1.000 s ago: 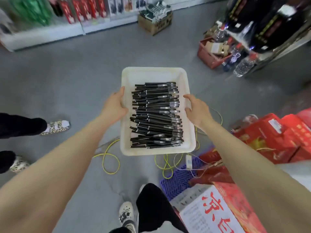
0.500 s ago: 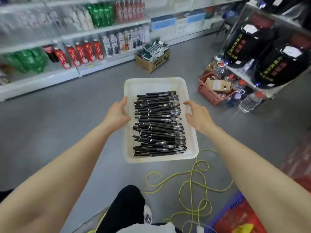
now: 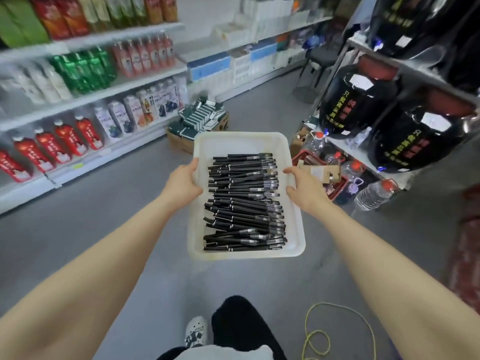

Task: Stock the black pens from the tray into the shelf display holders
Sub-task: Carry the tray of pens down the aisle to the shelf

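Note:
A white plastic tray [image 3: 241,142] is held out in front of me above the grey floor. Several black pens [image 3: 244,201] lie in it in a loose stack, mostly pointing left to right. My left hand [image 3: 183,184] grips the tray's left rim, thumb over the edge. On the right rim, my right hand [image 3: 305,188] holds the tray the same way. No pen display holders are in view.
Shelves of drink bottles and cartons [image 3: 85,94] line the left side. A cardboard box of green packs [image 3: 200,123] sits on the floor ahead. A rack with black jugs [image 3: 355,102], a red basket [image 3: 335,175] and water bottles stands right. A yellow cable [image 3: 317,336] lies near my feet.
The view has lifted and I have moved forward along the aisle with the tray. The red boxes and blue crate have dropped out of sight. Both hands keep their hold.

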The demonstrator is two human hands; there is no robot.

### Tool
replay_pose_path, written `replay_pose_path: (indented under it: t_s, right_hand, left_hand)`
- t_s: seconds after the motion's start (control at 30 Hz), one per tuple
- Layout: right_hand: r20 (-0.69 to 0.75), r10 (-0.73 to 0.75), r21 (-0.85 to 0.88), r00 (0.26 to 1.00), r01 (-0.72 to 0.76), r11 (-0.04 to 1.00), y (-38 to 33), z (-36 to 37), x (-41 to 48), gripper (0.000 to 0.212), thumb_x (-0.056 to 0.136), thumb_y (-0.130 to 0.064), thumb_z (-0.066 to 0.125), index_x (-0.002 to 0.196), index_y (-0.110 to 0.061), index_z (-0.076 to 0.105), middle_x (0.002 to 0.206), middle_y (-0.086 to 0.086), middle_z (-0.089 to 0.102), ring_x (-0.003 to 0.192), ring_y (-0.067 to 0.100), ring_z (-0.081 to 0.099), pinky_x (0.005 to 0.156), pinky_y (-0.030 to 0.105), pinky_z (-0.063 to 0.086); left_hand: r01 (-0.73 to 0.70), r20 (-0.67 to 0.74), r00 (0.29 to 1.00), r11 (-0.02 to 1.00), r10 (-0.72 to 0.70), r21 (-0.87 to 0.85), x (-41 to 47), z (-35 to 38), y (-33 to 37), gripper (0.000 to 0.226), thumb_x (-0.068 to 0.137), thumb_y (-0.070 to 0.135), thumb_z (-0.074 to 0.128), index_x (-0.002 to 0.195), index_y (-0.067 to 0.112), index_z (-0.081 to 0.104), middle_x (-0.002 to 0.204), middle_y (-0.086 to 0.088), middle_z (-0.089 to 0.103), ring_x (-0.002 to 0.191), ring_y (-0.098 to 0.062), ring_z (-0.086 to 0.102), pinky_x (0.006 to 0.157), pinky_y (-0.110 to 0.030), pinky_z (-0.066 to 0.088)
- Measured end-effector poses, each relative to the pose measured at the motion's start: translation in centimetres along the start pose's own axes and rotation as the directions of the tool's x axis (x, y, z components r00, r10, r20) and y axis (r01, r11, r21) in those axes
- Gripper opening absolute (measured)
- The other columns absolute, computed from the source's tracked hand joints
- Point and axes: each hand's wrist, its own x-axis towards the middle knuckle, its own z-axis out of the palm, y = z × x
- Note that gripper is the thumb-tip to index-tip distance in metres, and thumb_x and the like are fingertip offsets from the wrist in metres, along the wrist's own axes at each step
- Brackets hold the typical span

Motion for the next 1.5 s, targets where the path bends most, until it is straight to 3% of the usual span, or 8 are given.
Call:
replay_pose_path:
  t_s: [0.17,0.33,0.5,0.6,0.8,1.0,1.37,1.5]
  right_hand:
    - [-0.06,0.072,-0.015,0.996,-0.073,0.997,1.5,-3.2,15.7,0.047,0.088,-0.012,0.051,0.131,-0.03,0.048,0.084,-0.002,0.058,0.071,0.015,0.057,0.053,0.029,0.037]
    - [-0.078,0.121,0.065,0.99,-0.116,0.991,3.9,-5.5,32.7,0.046,0.085,-0.014,0.054,0.127,-0.031,0.053,0.087,0.003,0.064,0.073,0.018,0.061,0.067,0.034,0.049]
    - [-0.119,0.102,0.042,0.988,-0.098,0.994,5.4,-10.3,49.4,0.047,0.082,-0.014,0.054,0.127,-0.028,0.055,0.071,-0.002,0.055,0.085,0.026,0.057,0.069,0.033,0.041]
    - [-0.141,0.105,0.025,0.984,-0.102,0.994,6.1,-12.6,58.7,0.047,0.082,-0.014,0.054,0.127,-0.029,0.056,0.074,-0.001,0.055,0.089,0.027,0.056,0.07,0.034,0.041]
    - [-0.193,0.15,0.025,0.97,-0.148,0.989,8.6,-16.0,78.3,0.047,0.084,-0.015,0.053,0.129,-0.031,0.054,0.081,0.002,0.063,0.087,0.025,0.058,0.076,0.039,0.051]
    - [-0.222,0.262,0.048,0.939,-0.258,0.965,10.8,-19.8,95.4,0.046,0.088,-0.014,0.05,0.131,-0.03,0.052,0.076,-0.001,0.057,0.07,0.019,0.057,0.051,0.029,0.041]
    - [-0.253,0.374,0.101,0.892,-0.36,0.928,23.9,-26.6,127.4,0.048,0.085,-0.011,0.051,0.129,-0.03,0.054,0.065,-0.006,0.053,0.059,0.014,0.055,0.045,0.029,0.036]
    - [-0.279,0.4,0.125,0.873,-0.38,0.917,29.3,-31.4,138.1,0.049,0.086,-0.009,0.049,0.13,-0.029,0.054,0.07,-0.005,0.055,0.063,0.017,0.054,0.05,0.032,0.038]
  left_hand:
    - [-0.028,0.038,0.999,0.999,0.027,0.03,17.5,-1.0,4.2,0.089,0.079,0.008,0.065,0.155,0.021,0.021,0.131,-0.019,0.052,0.112,-0.034,0.054,0.092,-0.037,0.046]
    - [-0.048,0.049,0.998,0.999,0.049,-0.025,35.0,-1.5,8.7,0.084,0.08,0.0,0.058,0.154,0.018,0.023,0.142,-0.003,0.052,0.064,-0.009,0.053,0.054,-0.02,0.041]
    - [-0.039,0.03,0.999,0.999,0.04,-0.03,51.1,-3.5,13.9,0.082,0.08,0.004,0.059,0.154,0.019,0.026,0.144,-0.002,0.05,0.082,-0.01,0.061,0.073,-0.027,0.05]
    - [-0.053,0.004,0.999,0.996,0.054,-0.077,60.3,-4.3,16.6,0.08,0.082,0.001,0.057,0.154,0.018,0.026,0.142,-0.001,0.051,0.07,-0.001,0.053,0.061,-0.019,0.043]
    - [-0.121,0.042,0.991,0.987,0.126,-0.101,82.0,-4.5,20.3,0.08,0.083,0.005,0.06,0.154,0.022,0.026,0.142,-0.006,0.051,0.113,-0.023,0.058,0.099,-0.035,0.047]
    - [-0.193,0.093,0.975,0.975,0.203,-0.11,101.7,-5.2,26.6,0.08,0.084,0.002,0.06,0.153,0.02,0.026,0.137,-0.007,0.055,0.102,-0.021,0.059,0.091,-0.033,0.047]
    - [-0.258,0.175,0.948,0.964,0.267,-0.07,137.9,1.1,39.8,0.075,0.081,0.006,0.061,0.15,0.018,0.035,0.139,-0.006,0.055,0.112,-0.026,0.061,0.097,-0.033,0.046]
    - [-0.292,0.185,0.935,0.953,0.301,-0.076,149.5,3.3,46.9,0.073,0.081,0.005,0.06,0.149,0.02,0.038,0.126,-0.005,0.064,0.093,-0.02,0.061,0.087,-0.027,0.045]
